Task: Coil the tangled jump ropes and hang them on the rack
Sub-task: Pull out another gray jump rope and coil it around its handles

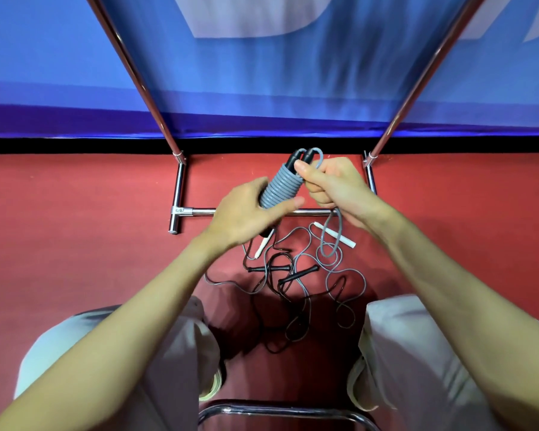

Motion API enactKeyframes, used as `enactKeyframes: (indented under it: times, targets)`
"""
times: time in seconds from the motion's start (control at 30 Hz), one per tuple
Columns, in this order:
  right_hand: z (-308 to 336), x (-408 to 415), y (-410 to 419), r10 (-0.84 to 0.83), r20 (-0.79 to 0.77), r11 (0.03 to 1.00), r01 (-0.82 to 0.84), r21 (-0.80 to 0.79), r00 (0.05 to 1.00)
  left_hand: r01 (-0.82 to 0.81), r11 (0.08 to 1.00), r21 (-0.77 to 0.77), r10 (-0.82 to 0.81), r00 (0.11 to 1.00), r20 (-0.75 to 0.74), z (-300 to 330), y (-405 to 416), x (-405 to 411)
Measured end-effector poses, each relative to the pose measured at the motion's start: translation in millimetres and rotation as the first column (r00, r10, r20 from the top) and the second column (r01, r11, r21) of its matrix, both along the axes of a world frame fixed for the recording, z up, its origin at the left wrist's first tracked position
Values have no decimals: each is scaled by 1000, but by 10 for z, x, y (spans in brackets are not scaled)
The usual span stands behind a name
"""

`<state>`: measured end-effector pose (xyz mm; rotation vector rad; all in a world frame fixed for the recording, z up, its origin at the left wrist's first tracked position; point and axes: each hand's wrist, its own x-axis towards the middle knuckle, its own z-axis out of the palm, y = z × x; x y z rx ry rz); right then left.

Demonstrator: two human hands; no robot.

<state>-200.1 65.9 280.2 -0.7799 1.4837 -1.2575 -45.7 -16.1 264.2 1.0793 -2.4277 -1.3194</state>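
My left hand (246,209) grips a grey jump rope (280,188) wound in tight turns around its two black handles, whose tips stick out at the top. My right hand (330,185) pinches the rope's loose grey end near the handle tips; the free length hangs down from that hand to a loop (330,244) over the floor. Below lies a tangle of grey and black ropes (293,290) with two black handles (299,275) and two white handles (336,236). The chrome rack (178,194) stands just beyond my hands.
The rack's two slanted chrome poles (131,66) rise left and right in front of a blue banner (277,73). Its base bars lie on the red floor (75,228). My knees (417,353) flank the tangle, and a chrome chair rail (277,412) curves at the bottom.
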Motion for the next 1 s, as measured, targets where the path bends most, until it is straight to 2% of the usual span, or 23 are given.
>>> enactKeyframes:
  times: [0.03,0.07,0.1,0.17,0.23,0.33,0.5,0.6,0.7,0.83,0.93,1.0]
  targets:
    - [5,-10,5,17,15,999,-16,-30,1000,-17,964,264,44,994,-97,44,-4,-9]
    - [3,-17,9,31,22,998,-29,-51,999,-5,872,490,93,983,-156,94,-2,-20]
    - [-2,-16,14,46,18,997,-45,-61,999,27,768,640,117,976,-182,137,-4,-28]
    - [-5,-3,29,92,-4,994,-92,-57,996,75,615,785,104,979,-175,206,3,-47]
    - [-4,18,44,140,-2,989,-140,-47,990,110,557,823,86,978,-189,200,11,-57]
    - [-4,47,63,175,-23,984,-176,-30,984,152,544,825,134,955,-265,164,70,-79]
    - [-18,-21,61,225,-226,974,-222,38,948,55,589,806,207,954,-217,75,69,-77]
    - [-39,-120,93,323,-245,946,-308,100,914,-19,579,815,320,925,-205,50,16,-49]
    - [-38,-146,115,362,-216,930,-335,151,907,-117,640,760,365,916,-167,39,-46,-14]
    - [-36,-15,87,343,-231,928,-290,233,911,-315,779,543,398,917,-40,-60,-41,6]
    - [-43,174,56,315,-232,934,-257,249,920,-380,895,231,367,925,100,-157,-25,14]
    - [-36,226,53,272,-153,935,-224,275,950,-191,976,-103,213,934,286,-197,13,23]
